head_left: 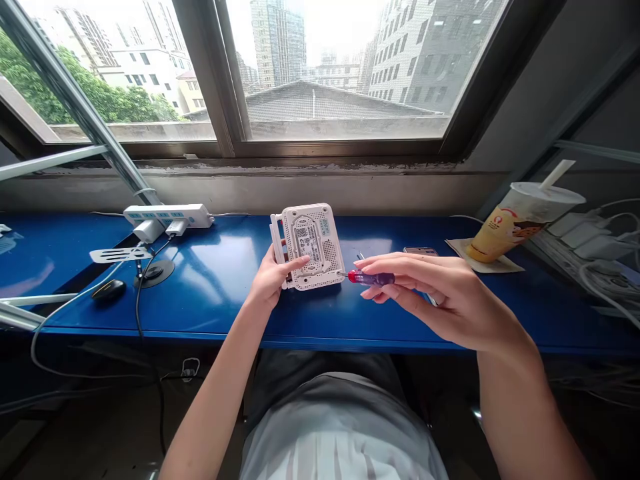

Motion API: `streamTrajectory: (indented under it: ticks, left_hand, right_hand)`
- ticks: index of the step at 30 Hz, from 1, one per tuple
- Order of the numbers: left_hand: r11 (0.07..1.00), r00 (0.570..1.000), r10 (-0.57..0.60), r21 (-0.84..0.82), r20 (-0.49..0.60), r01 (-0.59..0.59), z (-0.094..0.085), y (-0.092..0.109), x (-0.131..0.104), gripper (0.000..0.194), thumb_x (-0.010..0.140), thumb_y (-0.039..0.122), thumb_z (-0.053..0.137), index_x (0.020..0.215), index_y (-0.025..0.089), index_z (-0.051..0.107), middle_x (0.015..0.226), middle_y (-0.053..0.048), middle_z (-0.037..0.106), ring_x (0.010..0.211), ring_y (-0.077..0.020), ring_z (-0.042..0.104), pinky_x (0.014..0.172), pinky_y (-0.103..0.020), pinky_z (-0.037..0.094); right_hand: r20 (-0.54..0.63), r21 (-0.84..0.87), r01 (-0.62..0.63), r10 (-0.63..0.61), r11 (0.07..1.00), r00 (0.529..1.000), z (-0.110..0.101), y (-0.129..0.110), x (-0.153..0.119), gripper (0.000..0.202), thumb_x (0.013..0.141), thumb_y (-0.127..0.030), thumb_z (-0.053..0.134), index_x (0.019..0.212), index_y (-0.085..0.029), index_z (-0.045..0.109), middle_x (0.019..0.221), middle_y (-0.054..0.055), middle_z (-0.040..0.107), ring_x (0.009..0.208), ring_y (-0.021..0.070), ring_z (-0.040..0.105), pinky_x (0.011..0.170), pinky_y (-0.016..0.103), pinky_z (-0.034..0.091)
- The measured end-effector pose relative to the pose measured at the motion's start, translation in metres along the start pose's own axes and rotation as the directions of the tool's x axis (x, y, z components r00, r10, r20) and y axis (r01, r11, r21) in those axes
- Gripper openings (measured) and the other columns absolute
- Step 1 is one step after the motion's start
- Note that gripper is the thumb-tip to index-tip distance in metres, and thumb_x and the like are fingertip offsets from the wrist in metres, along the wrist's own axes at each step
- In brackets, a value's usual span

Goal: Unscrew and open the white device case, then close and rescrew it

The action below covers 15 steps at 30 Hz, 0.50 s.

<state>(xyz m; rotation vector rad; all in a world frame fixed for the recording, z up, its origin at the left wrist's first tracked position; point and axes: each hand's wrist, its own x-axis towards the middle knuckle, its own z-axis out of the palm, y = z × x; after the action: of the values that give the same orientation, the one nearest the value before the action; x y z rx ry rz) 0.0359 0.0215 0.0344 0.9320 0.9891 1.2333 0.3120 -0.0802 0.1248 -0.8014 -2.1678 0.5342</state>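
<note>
A white router (333,250) is held up over the blue desk, its vented underside and printed label facing me. My left hand (274,272) grips it by the left edge, thumb across the label and fingers behind, beside the folded antennas (278,243). In my right hand (430,293) is a screwdriver (373,279) with a purple handle and red collar, pinched between thumb and fingers. Its shaft points left, and the tip meets the router's lower right corner. Whether the tip sits in a screw is too small to tell.
A tilted drink cup (510,220) with a straw stands on a napkin (505,267) at the right. A phone (421,251) lies partly behind my right hand. Leftward are a power strip (193,215), a black mouse (109,291), a round stand base (163,275) and cables.
</note>
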Motion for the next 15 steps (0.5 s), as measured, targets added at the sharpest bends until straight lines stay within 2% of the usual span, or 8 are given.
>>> streamTrajectory:
  ticks: [2,5,9,12,15]
  left_hand:
    - [1.000,1.000,0.000,0.000,0.003,0.000,-0.001,-0.001,0.001,0.080,0.068,0.025,0.102,0.137,0.024,0.061,0.140,-0.012,0.073,0.128,-0.0346,0.071,0.112,-0.054,0.060]
    - [1.000,1.000,0.001,0.003,0.004,-0.001,-0.001,-0.001,0.000,0.080,0.069,0.024,0.102,0.138,0.023,0.061,0.139,-0.012,0.073,0.128,-0.0345,0.072,0.112,-0.054,0.060]
    - [1.000,1.000,0.001,-0.005,-0.008,-0.001,0.001,0.001,-0.002,0.079,0.068,0.022,0.102,0.137,0.022,0.062,0.139,-0.013,0.073,0.128,-0.0350,0.071,0.113,-0.054,0.059]
    - [1.000,1.000,0.001,-0.015,-0.013,-0.002,0.004,0.004,-0.005,0.079,0.067,0.020,0.102,0.136,0.021,0.062,0.139,-0.013,0.073,0.128,-0.0357,0.071,0.113,-0.055,0.058]
    - [1.000,1.000,0.000,-0.023,-0.014,0.000,0.005,0.005,-0.005,0.079,0.067,0.020,0.101,0.135,0.020,0.062,0.139,-0.014,0.073,0.128,-0.0355,0.071,0.114,-0.055,0.058]
  right_hand:
    - [-0.031,-0.041,-0.018,0.017,0.999,0.999,-0.001,0.001,0.001,0.024,0.108,-0.027,0.065,0.130,-0.027,0.073,0.122,0.006,0.080,0.091,0.0206,0.083,0.080,0.029,0.069]
    - [-0.089,-0.199,-0.010,-0.008,0.980,0.996,0.001,0.000,0.003,0.018,0.104,-0.034,0.073,0.120,-0.026,0.074,0.106,0.004,0.082,0.080,0.0194,0.080,0.074,0.029,0.067]
    - [-0.197,-0.451,0.040,-0.143,0.891,0.970,0.019,-0.001,0.006,0.010,0.105,-0.030,0.071,0.112,-0.024,0.072,0.093,0.005,0.075,0.067,0.0164,0.070,0.063,0.028,0.058]
    - [-0.203,-0.556,0.031,-0.171,0.831,0.964,0.039,-0.002,0.009,0.013,0.109,-0.020,0.060,0.115,-0.022,0.071,0.096,0.007,0.070,0.063,0.0133,0.066,0.055,0.025,0.054]
    - [-0.192,-0.469,0.055,-0.163,0.882,0.968,0.047,-0.004,0.011,0.014,0.108,-0.017,0.060,0.118,-0.020,0.069,0.110,0.011,0.073,0.075,0.0158,0.072,0.063,0.025,0.059]
